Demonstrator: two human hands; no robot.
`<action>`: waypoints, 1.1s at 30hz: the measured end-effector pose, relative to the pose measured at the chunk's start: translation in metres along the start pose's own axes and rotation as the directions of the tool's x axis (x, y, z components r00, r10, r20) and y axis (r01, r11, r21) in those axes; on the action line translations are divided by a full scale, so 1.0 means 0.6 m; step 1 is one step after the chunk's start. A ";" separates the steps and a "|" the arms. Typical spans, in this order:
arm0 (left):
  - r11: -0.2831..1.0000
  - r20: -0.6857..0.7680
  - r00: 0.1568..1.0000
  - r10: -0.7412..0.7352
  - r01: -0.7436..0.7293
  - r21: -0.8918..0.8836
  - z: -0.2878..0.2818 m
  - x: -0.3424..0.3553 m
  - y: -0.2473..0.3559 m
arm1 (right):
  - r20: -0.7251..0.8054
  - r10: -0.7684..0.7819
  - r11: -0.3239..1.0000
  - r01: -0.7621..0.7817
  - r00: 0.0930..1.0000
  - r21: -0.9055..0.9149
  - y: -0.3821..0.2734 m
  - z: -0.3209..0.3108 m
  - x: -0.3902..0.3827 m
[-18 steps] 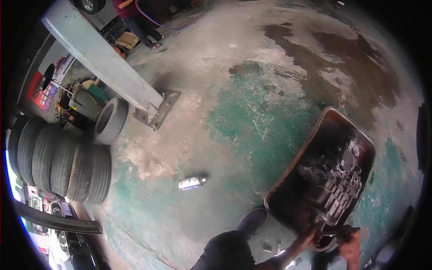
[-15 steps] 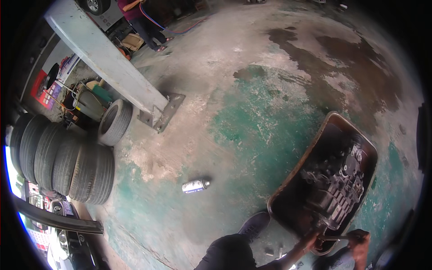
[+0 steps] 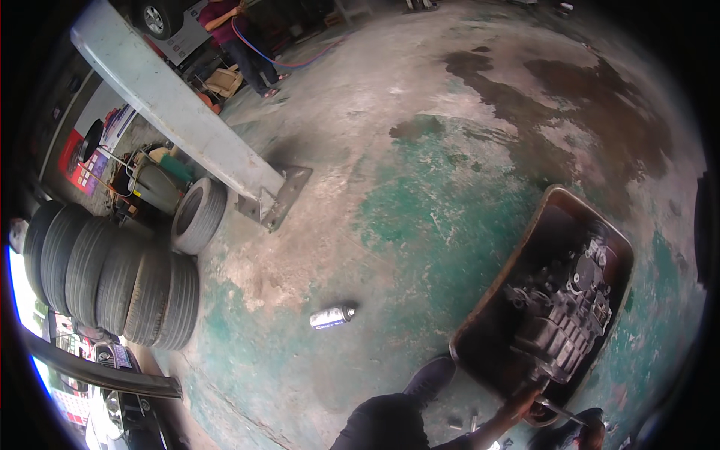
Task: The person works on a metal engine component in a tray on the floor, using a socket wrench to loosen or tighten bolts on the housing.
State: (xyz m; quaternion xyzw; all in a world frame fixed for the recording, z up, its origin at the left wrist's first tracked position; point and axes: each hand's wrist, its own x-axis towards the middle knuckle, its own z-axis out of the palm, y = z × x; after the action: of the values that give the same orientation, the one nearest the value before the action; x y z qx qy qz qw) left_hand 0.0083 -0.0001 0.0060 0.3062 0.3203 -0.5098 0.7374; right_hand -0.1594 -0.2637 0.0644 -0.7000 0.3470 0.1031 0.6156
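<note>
A greasy metal gearbox (image 3: 559, 330) lies in a dark, rust-rimmed metal tray (image 3: 466, 330) at the lower right. At the gearbox's near end, my left hand (image 3: 523, 400) is closed round the head end of a wrench (image 3: 559, 411). The wrench's bar handle slants down and right, away from the tray. My right hand (image 3: 592, 432) grips its far end, close to the picture's lower edge. What the wrench head fits onto is hidden by my left fingers.
A spray can (image 3: 332, 317) lies on the floor left of my shoe (image 3: 431, 379). Small metal parts (image 3: 465, 424) lie by my left forearm. Tyres (image 3: 112, 277) line the left side, below a grey lift post (image 3: 180, 112). Another person (image 3: 244, 45) stands far back holding hoses.
My right hand has swung the wrench handle down and slightly left, toward me. My left hand stays at the gearbox's near end. The whole view has shifted slightly.
</note>
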 end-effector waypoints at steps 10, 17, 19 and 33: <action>0.997 0.002 0.999 0.048 -0.048 -0.053 -0.012 0.018 -0.013 | 0.250 0.139 0.989 -0.146 0.958 0.011 -0.231 0.089 -0.046; 0.981 0.041 0.992 0.117 -0.109 -0.159 -0.008 0.033 -0.017 | 0.553 -0.567 0.407 0.791 0.611 -0.457 -0.389 0.305 -0.049; 0.979 0.036 0.991 0.131 -0.124 -0.160 -0.023 0.036 -0.013 | 0.644 -0.620 0.256 0.892 0.448 -0.374 -0.367 0.331 -0.031; 0.993 -0.025 0.997 0.074 -0.076 -0.093 0.010 -0.024 0.015 | -0.158 -0.252 0.954 0.218 0.955 -0.207 -0.307 0.187 0.009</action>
State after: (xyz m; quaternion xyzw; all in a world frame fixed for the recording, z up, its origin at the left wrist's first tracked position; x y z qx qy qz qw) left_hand 0.0140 0.0061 0.0220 0.2885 0.3403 -0.4629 0.7660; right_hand -0.0106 -0.1605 0.1819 -0.7977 0.3047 -0.0035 0.5204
